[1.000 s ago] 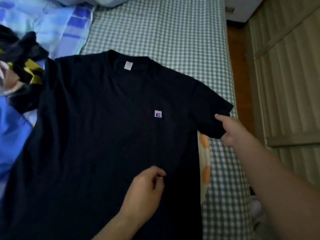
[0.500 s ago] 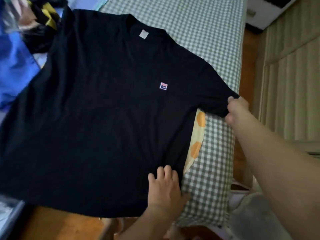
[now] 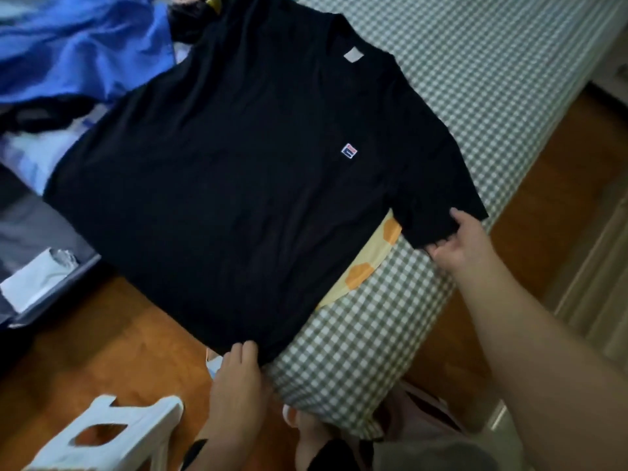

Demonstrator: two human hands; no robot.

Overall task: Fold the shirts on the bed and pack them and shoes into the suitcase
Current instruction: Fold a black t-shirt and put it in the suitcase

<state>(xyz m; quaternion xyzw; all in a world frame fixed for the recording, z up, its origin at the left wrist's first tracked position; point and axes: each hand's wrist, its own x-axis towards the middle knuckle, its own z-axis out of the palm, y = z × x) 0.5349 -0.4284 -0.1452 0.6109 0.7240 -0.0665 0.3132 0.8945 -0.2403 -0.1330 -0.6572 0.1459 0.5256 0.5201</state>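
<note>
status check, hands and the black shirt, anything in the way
Left hand grips black shirt hem. Right hand pinches sleeve edge. Shirt spread flat, unfolded, hem overhanging the bed. Blue clothes crowd its far side.

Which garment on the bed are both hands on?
The black T-shirt with the small chest logo: left hand at its hem, right hand pinching its sleeve. The blue garment lies untouched.
</note>
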